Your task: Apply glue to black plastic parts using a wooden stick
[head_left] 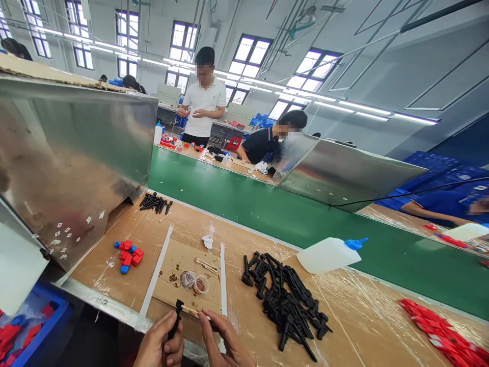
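My left hand (162,342) is closed around a black hammer-shaped plastic part (178,313), held upright with its head on top. Between thumb and fingers, my right hand (225,339) pinches a cotton swab (190,310). The swab's far tip touches the head of the black part, or lies right beside it; I cannot tell which. Just beyond my hands, two small clear cups (201,284) stand on a stained cardboard sheet (171,260), one with brownish contents. More swabs (207,265) lie on that sheet.
A heap of black parts (284,295) lies to the right, a smaller pile (156,203) far left. Red and blue pieces (129,255), a white squeeze bottle (329,256) and red parts (445,331) surround the work area. Metal panels (84,153) flank the green belt (229,193); people sit or stand beyond.
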Demonstrator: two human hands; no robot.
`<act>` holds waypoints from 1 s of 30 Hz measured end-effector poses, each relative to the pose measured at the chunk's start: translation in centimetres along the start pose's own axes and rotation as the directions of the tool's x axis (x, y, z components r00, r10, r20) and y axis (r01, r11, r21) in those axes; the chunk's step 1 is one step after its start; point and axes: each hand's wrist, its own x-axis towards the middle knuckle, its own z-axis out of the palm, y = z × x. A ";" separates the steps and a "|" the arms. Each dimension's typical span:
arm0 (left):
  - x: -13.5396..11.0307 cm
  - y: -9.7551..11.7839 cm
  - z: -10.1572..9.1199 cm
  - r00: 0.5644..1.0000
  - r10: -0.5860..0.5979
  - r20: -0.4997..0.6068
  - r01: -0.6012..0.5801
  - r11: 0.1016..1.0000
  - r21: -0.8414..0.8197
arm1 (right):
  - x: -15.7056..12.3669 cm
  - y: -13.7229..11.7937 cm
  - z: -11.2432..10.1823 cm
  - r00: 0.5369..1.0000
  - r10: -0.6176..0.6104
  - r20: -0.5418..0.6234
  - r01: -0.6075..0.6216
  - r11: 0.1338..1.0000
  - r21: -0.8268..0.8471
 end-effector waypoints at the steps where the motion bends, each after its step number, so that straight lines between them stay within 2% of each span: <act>1: 0.0 0.0 0.1 1.000 -0.001 -0.003 0.001 1.000 0.001 | 0.0 0.1 0.0 1.000 -0.017 -0.001 0.017 1.000 0.005; 7: -0.4 0.6 0.8 1.000 -0.003 -0.002 0.003 1.000 0.002 | 0.2 0.4 0.2 0.998 -0.062 0.006 0.062 0.998 0.014; 13: -0.5 0.5 0.9 1.000 0.003 -0.012 -0.003 1.000 -0.010 | -0.5 0.4 0.1 1.000 -0.002 0.020 0.001 1.000 0.014; 16: -0.3 0.4 0.6 1.000 0.003 -0.003 -0.003 1.000 -0.024 | -0.4 1.4 -0.1 0.990 0.140 -0.013 -0.140 0.990 0.008; 18: -0.2 0.4 0.5 1.000 -0.009 0.003 0.009 0.999 -0.037 | 0.4 2.4 -0.4 0.954 0.297 -0.048 -0.297 0.955 0.017; 20: -0.2 0.5 0.3 1.000 -0.011 0.020 0.012 0.999 -0.043 | 1.4 3.5 -0.7 0.915 0.404 -0.010 -0.404 0.915 0.004; 21: -0.2 0.6 0.3 0.999 -0.009 0.034 0.010 0.999 -0.042 | 2.0 3.9 -0.9 0.912 0.410 0.033 -0.409 0.912 -0.022; 25: -0.2 0.9 -0.1 0.994 0.009 0.105 -0.006 0.999 -0.032 | 4.0 4.5 -1.9 0.949 0.252 0.191 -0.218 0.959 -0.183; 28: -0.1 1.1 -0.4 0.990 0.002 0.143 0.004 0.999 -0.048 | 7.0 4.6 -2.2 0.940 0.192 0.281 -0.119 0.959 -0.258; 30: -0.2 1.2 -0.3 0.986 -0.002 0.168 0.014 0.998 -0.069 | 10.1 5.1 -1.5 0.915 0.114 0.388 -0.004 0.962 -0.275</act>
